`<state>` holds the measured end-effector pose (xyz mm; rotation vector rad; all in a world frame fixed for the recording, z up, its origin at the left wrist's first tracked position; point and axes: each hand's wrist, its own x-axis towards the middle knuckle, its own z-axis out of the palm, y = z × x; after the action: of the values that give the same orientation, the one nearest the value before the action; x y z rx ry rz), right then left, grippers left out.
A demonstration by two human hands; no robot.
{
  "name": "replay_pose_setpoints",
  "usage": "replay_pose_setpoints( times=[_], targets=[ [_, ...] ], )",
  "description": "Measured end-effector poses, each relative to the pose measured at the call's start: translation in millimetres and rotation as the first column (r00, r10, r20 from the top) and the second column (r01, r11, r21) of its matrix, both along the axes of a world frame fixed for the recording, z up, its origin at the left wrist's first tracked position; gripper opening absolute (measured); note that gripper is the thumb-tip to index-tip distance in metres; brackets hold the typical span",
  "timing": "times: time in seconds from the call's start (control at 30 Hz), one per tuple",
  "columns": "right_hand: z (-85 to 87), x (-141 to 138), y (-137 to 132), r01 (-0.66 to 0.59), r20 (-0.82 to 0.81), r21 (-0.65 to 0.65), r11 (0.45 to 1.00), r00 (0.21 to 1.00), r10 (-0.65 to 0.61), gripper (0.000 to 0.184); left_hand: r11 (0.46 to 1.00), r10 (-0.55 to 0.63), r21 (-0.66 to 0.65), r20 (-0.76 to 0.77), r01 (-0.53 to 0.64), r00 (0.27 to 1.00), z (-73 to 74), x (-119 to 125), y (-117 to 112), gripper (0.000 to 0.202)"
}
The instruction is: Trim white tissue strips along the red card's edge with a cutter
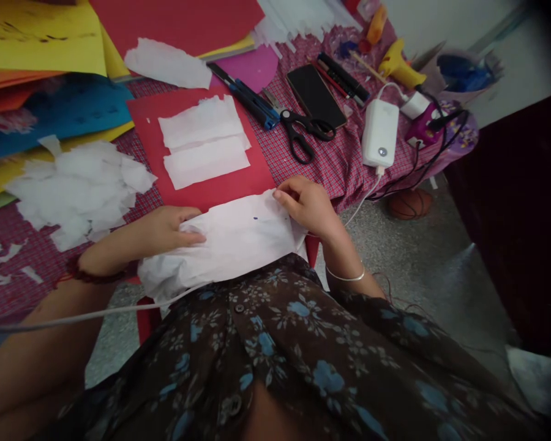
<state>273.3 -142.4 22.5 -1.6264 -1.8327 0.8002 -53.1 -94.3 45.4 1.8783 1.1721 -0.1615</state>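
Note:
A large piece of thin white paper [245, 229] lies across my lap at the table's edge, crumpled at its left end, with a small dark spot on it. My left hand [177, 229] grips its left side, thumb on top and the other fingers hidden beneath. At the upper right corner my right hand [303, 205] pinches the paper between thumb and fingers. Just beyond, two torn white strips [206, 160] rest one above the other on a red sheet [197, 195]. A heap of torn white paper pieces [80, 184] sits left of it.
Black-handled scissors [300, 131], a blue cutter knife [252, 104] and a phone [316, 95] lie on the checked cloth. A white power bank [380, 131] has a cable running over the edge. Further right are a yellow glue gun [401, 66] and, on the floor, a basketball [408, 204].

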Motion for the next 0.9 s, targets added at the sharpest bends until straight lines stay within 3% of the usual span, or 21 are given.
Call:
replay_pose_setpoints(
  times=[0.1,0.2,0.3,0.4,0.53,0.67,0.73,0.8,0.9],
  targets=[
    [-2.9,-8,12,-0.031,-0.123,-0.072,0.997,0.992,0.022,0.011,0.999,-0.045,0.011,-0.002,0.045,0.999,5.2,1,-1,0.055],
    [-8.5,-11,21,-0.02,-0.263,-0.103,0.995,0.965,-0.008,0.002,0.999,-0.007,0.051,0.006,0.007,1.0,12.7,2,-3,0.049],
    [-7.0,-10,27,0.019,-0.25,-0.038,0.999,0.968,-0.028,0.01,1.0,0.026,0.013,-0.008,-0.026,1.0,20.2,4,-5,0.044],
    [2.1,-11,31,-0.117,-0.183,0.06,0.991,0.975,0.126,0.014,1.0,-0.009,-0.006,-0.013,0.009,1.0,24.8,8,-5,0.041],
    [16.9,-20,34,-0.477,-0.232,-0.007,0.879,0.856,0.463,0.038,0.999,-0.051,0.0,0.039,0.051,0.998,32.6,10,-3,0.039],
    [26.3,-34,27,-0.657,-0.325,-0.174,0.734,0.741,0.587,0.063,0.998,0.018,-0.059,0.08,-0.013,0.997,47.3,5,-9,0.039],
    [24.6,-43,17,-0.725,-0.376,-0.214,0.655,0.68,0.63,0.061,0.986,0.116,-0.137,0.116,-0.099,0.987,53.4,1,-14,0.04],
    [17.8,-52,5,-0.756,-0.404,-0.241,0.608,0.648,0.646,0.048,0.957,0.221,-0.222,0.151,-0.185,0.963,57.2,-1,-20,0.039],
    [5.3,-62,-9,-0.689,-0.446,-0.315,0.653,0.715,0.539,0.024,0.904,0.341,-0.327,0.17,-0.273,0.925,58.7,0,-26,0.039]
  ],
)
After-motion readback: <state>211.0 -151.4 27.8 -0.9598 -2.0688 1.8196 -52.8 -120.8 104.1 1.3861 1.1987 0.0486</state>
